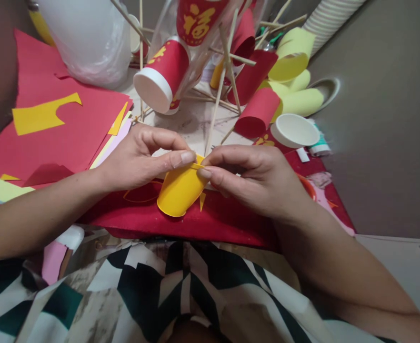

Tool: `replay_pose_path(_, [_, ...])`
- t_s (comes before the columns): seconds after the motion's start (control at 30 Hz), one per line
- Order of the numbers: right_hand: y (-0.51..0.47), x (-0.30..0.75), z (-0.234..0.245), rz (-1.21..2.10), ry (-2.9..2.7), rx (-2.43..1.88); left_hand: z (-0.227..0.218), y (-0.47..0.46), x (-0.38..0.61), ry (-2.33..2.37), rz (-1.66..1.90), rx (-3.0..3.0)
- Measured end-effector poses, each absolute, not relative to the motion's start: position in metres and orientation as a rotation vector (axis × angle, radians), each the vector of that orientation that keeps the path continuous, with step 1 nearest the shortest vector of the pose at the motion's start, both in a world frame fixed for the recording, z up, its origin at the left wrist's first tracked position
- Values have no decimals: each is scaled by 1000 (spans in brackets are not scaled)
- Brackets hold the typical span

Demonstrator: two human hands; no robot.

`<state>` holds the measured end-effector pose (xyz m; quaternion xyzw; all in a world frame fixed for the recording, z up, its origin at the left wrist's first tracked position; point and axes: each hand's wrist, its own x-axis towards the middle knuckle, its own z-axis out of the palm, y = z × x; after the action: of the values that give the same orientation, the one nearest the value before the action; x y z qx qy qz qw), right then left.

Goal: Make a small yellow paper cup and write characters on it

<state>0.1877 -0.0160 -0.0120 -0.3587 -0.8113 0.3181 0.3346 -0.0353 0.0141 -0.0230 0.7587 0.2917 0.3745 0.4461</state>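
Between my two hands is a yellow paper tube (181,190), tilted, with its wider end toward me. My left hand (144,155) pinches its far rim from the left, thumb on top. From the right, my right hand (253,176) pinches the same rim between thumb and forefinger. The fingertips of both hands nearly meet at that edge. Just below my right hand, a small yellow paper scrap (202,202) lies on the red table cover (231,224). The inside of the tube is hidden from me.
Red paper sheets (63,152) with a cut yellow piece (45,114) lie at left. Bagged red paper cups (163,71) and wooden sticks (227,66) stand behind my hands. Red paper rolls (257,112), yellow rolls (301,102) and a white-bottomed cup (295,129) are at right.
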Motion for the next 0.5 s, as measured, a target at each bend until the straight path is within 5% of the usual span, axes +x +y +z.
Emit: replay_pose_path(0.5, [-18, 186, -14, 745, -2105, -938, -16, 15, -38, 711, 840, 2214])
